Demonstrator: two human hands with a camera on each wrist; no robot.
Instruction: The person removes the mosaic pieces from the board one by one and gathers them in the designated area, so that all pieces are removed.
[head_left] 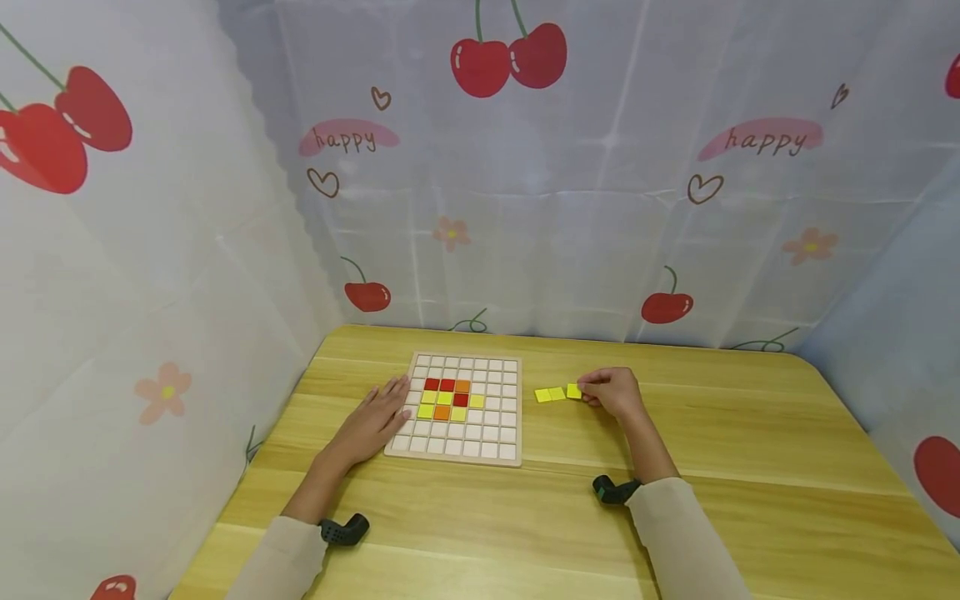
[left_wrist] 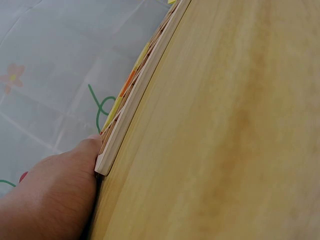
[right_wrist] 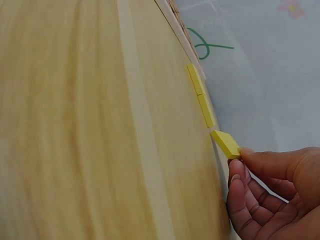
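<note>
My right hand (head_left: 613, 390) pinches a yellow square tile (right_wrist: 226, 144) between thumb and fingers; in the right wrist view the tile is tilted up off the table. Just left of it, two more yellow tiles (head_left: 549, 394) lie edge to edge on the wood. A square wooden grid board (head_left: 453, 450) lies left of them, with a patch of red, orange and yellow tiles (head_left: 444, 398) in its middle cells. Along the board's left edge my left hand (head_left: 375, 421) rests with its fingers extended; the left wrist view shows the thumb against the board's corner.
Both hands work on a light wooden table (head_left: 510, 533). White curtains (head_left: 570, 217) printed with cherries, hearts and flowers stand behind it and at both sides. Each wrist wears a black device (head_left: 345, 530).
</note>
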